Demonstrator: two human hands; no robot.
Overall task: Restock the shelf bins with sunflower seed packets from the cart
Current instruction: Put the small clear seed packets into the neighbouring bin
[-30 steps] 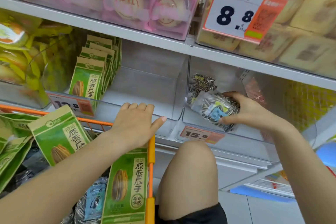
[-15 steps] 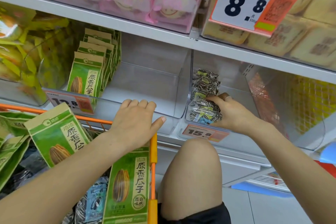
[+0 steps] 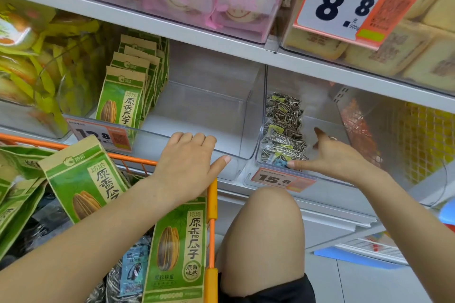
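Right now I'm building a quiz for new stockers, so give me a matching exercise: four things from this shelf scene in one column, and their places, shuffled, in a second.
Things
1. left hand
2. right hand
3. striped seed packets
4. green seed packets

Places
A. stacked at the left side of the 15.8 bin
B. resting on the orange cart rim
C. standing in a row in the 12.8 bin
D. inside the 15.8 bin, beside the stack, fingers spread

Pairs: 1-B, 2-D, 3-A, 4-C

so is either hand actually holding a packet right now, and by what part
No. The right hand is open beside the striped seed packets in the bin, thumb tip at the front one. The left hand rests over the orange cart rim.
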